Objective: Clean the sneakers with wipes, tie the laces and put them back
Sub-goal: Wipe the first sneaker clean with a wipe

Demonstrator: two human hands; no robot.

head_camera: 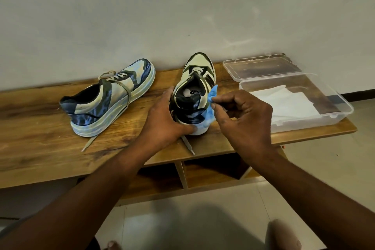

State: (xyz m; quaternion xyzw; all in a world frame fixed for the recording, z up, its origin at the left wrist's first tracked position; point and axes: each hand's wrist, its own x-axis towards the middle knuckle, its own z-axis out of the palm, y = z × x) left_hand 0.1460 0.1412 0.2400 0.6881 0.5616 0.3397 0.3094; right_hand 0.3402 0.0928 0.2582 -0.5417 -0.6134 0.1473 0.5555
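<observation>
Two cream and dark sneakers stand on a wooden bench top (40, 132). The left sneaker (109, 95) lies apart with its laces loose, one lace end trailing toward the front edge. The right sneaker (194, 91) points away from me with its heel toward me. My left hand (164, 119) grips that sneaker's heel from the left. My right hand (243, 115) pinches a crumpled blue wipe (211, 107) against the sneaker's right heel side. A loose lace end (187, 145) sticks out below the heel.
A clear plastic box (341, 105) with white wipes (288, 103) inside sits at the bench's right end, its lid (261, 66) lying behind it against the wall. Open shelf compartments (211, 170) lie under the bench. Pale floor tiles are below.
</observation>
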